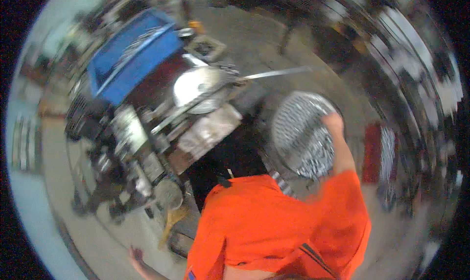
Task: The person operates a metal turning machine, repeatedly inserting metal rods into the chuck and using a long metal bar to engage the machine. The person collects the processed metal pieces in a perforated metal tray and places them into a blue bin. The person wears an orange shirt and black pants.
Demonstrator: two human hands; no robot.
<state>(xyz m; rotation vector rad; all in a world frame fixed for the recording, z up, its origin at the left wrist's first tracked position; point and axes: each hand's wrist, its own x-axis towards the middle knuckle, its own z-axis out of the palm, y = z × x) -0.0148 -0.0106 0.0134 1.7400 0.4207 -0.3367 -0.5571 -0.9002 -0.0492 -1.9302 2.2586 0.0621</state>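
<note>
Presently, findings are recorded as follows.
Right hand (333,119): raised and placed on the upper rim of a round wire fan guard (301,133); grip blurred, cannot be told.
Left hand (136,254): seen low at the left, apparently empty; closure cannot be told.
Fan guard: held upright, right of the cluttered workbench (205,133).

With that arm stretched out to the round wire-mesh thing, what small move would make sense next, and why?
Probably closing the right hand firmly on the upper rim of the round mesh grille. The hand sits at that edge, but motion blur hides whether it grips. The left hand hangs low and apart, so the grille depends on one hand.
</note>
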